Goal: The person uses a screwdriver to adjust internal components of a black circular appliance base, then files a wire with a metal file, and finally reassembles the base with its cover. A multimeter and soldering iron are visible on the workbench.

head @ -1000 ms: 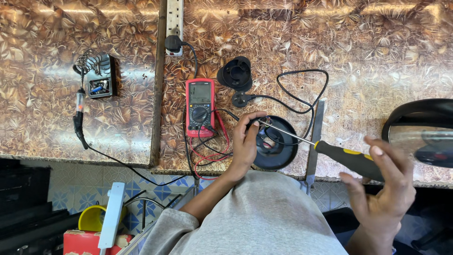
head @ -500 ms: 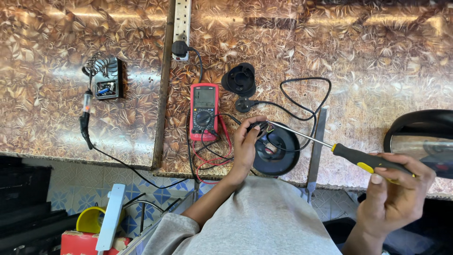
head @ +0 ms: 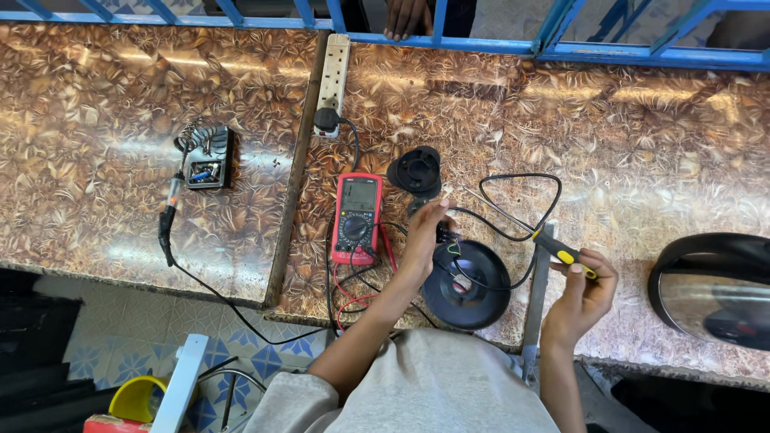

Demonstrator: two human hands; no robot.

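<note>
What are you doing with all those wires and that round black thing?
A person sits at a brown patterned counter. The left hand rests on the edge of a round black appliance base, by its small wires. The right hand holds a yellow-and-black screwdriver, its tip raised off the base. A red multimeter lies beside the left hand with its leads trailing. Farther left sits a soldering iron by its stand.

Patterned bench [head: 642,144] with multimeter [head: 357,216]
</note>
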